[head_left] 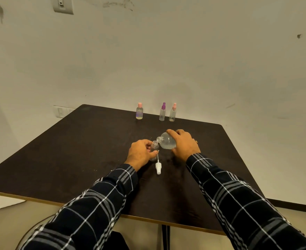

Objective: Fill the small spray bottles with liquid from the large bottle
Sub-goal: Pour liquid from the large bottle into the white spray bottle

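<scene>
I see my left hand (pixel 141 153) curled round the small spray bottle (pixel 154 147), thumb and fingers pinching its clear body so that it stands upright on the dark table (pixel 76 150). Its uncapped neck shows just past my fingertips. My right hand (pixel 183 143) grips the large bottle (pixel 167 141) from above, with the fingers wrapped over its rounded clear body and the thumb on its near side. A ring (pixel 196 141) shows on one finger. The large bottle is tipped over sideways, its open mouth pointing toward my left hand and sitting just above and beside the small bottle's neck. I cannot tell whether the two rims touch, nor whether liquid is running across. Just nearer to me than the left hand's fingertips, between my two wrists, the white spray pump (pixel 158 167) lies flat on the table, its thin dip tube pointing away from me toward the small bottle. Well beyond both hands, at the table's far edge by the wall, three more bottles stand upright. A pink-capped bottle (pixel 139 111) is beyond the left hand. Beyond the gap between the hands is a purple-topped spray bottle (pixel 162 112), with a pink-topped spray bottle (pixel 173 112) just beside it on the right hand's side. Plaid sleeves (pixel 101 204) cover both forearms.
</scene>
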